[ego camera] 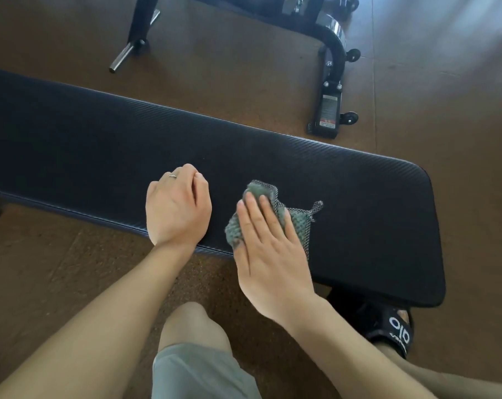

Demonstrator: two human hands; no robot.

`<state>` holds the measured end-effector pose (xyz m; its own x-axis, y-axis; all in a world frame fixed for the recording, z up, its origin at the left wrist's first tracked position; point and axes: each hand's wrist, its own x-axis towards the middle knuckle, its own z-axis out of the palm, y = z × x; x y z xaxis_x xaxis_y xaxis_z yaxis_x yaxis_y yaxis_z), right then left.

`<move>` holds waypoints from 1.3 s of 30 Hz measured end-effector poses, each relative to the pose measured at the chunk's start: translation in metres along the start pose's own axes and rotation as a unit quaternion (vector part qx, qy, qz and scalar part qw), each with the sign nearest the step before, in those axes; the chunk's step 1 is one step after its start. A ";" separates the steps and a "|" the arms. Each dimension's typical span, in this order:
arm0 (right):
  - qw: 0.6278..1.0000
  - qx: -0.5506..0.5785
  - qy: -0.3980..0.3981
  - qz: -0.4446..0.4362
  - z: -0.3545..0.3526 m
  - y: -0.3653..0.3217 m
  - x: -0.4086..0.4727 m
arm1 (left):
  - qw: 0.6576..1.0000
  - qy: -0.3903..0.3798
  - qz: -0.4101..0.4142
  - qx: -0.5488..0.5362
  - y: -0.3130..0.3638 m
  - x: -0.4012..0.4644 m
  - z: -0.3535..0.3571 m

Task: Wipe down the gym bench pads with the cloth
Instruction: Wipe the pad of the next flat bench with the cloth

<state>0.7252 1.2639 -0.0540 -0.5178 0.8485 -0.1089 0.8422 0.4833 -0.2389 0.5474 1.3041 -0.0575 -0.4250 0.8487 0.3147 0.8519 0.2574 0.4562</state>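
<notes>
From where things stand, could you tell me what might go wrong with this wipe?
The right hand presses the bunched cloth flat-fingered, so it may slip free or wipe only a narrow strip. The cloth sits near the pad front edge and could slide off. The left hand lies in a leftward stroke's path.

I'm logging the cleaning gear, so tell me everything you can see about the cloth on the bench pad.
The cloth is small, grey-green, with a knobbly woven texture and paler mesh-like edging. It lies bunched and folded, not spread flat, on the black bench pad near its front edge, toward the rounded right end. A little loop or tag sticks out at its right corner. The right hand presses on it with straight fingers, covering part of it. The left hand rests beside it, apart.
</notes>
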 end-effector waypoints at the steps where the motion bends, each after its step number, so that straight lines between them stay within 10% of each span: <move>1: 1.000 -0.009 0.003 -0.028 0.002 0.001 -0.008 | 1.000 -0.001 0.004 -0.001 0.001 0.000 -0.001; 26: 0.961 -0.212 -0.002 -0.175 -0.019 0.091 -0.048 | 1.000 -0.019 0.015 -0.018 -0.006 -0.001 -0.002; 39: 0.972 -0.094 -0.018 -0.214 -0.012 0.028 0.036 | 1.000 -0.004 -0.006 -0.021 -0.003 -0.003 -0.001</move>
<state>0.7318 1.3110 -0.0527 -0.8285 0.5552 -0.0729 0.5599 0.8237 -0.0894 0.5454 1.3006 -0.0587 -0.4319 0.8497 0.3024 0.8330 0.2473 0.4949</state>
